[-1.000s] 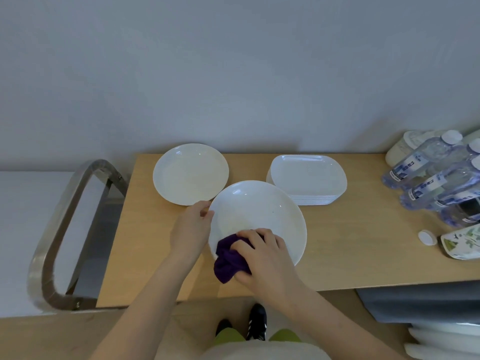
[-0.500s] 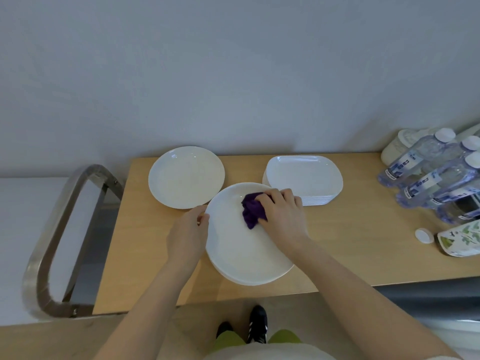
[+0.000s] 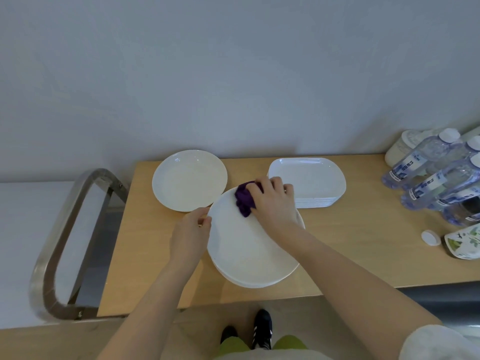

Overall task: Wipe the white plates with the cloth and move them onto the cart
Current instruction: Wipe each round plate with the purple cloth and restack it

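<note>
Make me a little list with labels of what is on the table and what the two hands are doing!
table: wooden table against a grey wall
plate being wiped: top round plate of a stack at the near edge
left hand: left hand pinches that plate's left rim
right hand: right hand grips the purple cloth on the plate's far side
other plates: single round plate at the back left; stack of rectangular plates at the back right
cart: metal handle left of the table
right end: water bottles, loose white cap
</note>
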`<state>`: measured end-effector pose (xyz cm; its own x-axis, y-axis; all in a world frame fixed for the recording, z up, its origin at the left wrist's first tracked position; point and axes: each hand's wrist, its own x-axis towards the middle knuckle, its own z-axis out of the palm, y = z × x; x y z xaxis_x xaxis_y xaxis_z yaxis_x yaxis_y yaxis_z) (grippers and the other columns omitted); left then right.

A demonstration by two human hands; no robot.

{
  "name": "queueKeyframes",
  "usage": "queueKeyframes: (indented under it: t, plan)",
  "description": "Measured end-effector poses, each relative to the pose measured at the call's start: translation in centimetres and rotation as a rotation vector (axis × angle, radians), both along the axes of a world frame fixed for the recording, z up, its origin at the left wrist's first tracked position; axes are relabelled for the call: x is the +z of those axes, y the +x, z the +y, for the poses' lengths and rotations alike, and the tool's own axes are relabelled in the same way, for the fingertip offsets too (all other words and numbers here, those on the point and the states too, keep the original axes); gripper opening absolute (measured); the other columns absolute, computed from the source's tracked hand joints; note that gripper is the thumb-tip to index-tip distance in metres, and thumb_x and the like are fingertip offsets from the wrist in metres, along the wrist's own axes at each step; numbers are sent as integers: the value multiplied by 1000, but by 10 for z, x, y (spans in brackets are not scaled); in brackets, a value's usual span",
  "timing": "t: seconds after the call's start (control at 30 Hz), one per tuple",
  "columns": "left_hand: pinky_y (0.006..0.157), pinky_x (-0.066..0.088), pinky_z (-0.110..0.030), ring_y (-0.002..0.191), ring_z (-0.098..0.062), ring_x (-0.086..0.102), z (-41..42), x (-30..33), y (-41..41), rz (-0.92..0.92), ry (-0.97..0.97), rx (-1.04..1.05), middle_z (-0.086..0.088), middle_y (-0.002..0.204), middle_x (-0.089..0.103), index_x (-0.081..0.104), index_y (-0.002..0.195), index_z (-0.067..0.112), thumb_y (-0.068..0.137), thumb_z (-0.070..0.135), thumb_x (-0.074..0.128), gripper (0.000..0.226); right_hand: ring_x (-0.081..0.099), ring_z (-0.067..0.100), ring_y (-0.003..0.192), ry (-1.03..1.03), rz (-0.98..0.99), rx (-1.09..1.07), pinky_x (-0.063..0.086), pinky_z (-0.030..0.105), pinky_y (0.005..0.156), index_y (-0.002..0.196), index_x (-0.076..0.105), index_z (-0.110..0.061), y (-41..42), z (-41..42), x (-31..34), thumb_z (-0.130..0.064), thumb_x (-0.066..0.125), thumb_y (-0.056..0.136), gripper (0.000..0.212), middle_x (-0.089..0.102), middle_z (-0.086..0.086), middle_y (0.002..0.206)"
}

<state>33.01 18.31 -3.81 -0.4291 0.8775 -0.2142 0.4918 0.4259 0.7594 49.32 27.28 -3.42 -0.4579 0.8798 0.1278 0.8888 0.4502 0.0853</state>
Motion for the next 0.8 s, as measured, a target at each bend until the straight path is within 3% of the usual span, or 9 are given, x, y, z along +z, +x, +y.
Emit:
queueKeyframes:
  t: [0.2, 0.33, 0.43, 0.5, 0.63, 0.7, 0.8]
  plan:
    - [65, 51, -27, 80, -4, 61, 0, 2, 0, -46, 36, 3, 18, 82, 65, 69, 104, 27, 92, 16, 51, 25, 51, 24, 90, -5, -143, -161, 30, 33, 66, 98, 61, -21, 30, -24, 6, -13, 66, 73, 26, 58, -4, 104]
    - [69, 57, -37, 76, -9, 64, 1, 5, -2, -131, 40, 17, 16, 79, 68, 71, 98, 28, 89, 14, 52, 25, 53, 25, 79, -2, -115, -276, 30, 32, 62, 86, 65, -19, 32, -37, 4, -13, 73, 66, 22, 59, -4, 85]
    - [71, 58, -43, 76, -19, 66, 1, 8, -2, -186, 35, 15, 8, 78, 71, 70, 86, 33, 88, 11, 52, 29, 45, 28, 94, -117, 32, -251, 30, 34, 73, 110, 58, -20, 19, -23, 0, -19, 56, 85, 24, 55, -3, 107]
    - [66, 58, -41, 75, -24, 66, 2, 10, -4, -231, 32, 23, -2, 78, 71, 71, 80, 34, 87, 9, 52, 32, 43, 30, 102, -230, 175, -218, 32, 36, 80, 121, 53, -21, 2, -12, -1, -26, 53, 89, 33, 52, -2, 119]
    - [53, 57, -28, 74, -17, 70, 7, 12, -12, -414, -35, 75, -5, 86, 73, 74, 96, 16, 88, 7, 59, 19, 46, 30, 105, -342, 320, -133, 33, 38, 78, 121, 52, -24, -40, -21, 1, -32, 56, 83, 38, 51, -4, 122]
    - [47, 52, -21, 65, -11, 70, 8, 14, -16, -488, -71, 85, -4, 79, 73, 75, 88, 14, 84, 2, 59, 20, 47, 29, 101, -370, 364, -99, 34, 37, 75, 119, 51, -21, -52, -36, 0, -36, 56, 84, 38, 52, -2, 120]
    - [49, 53, -21, 65, -12, 70, 8, 17, -21, -518, -103, 37, -4, 75, 74, 76, 83, 16, 80, -4, 53, 30, 47, 28, 95, -403, 421, -142, 36, 36, 72, 115, 50, -16, -57, -57, -2, -40, 52, 86, 38, 54, 2, 112]
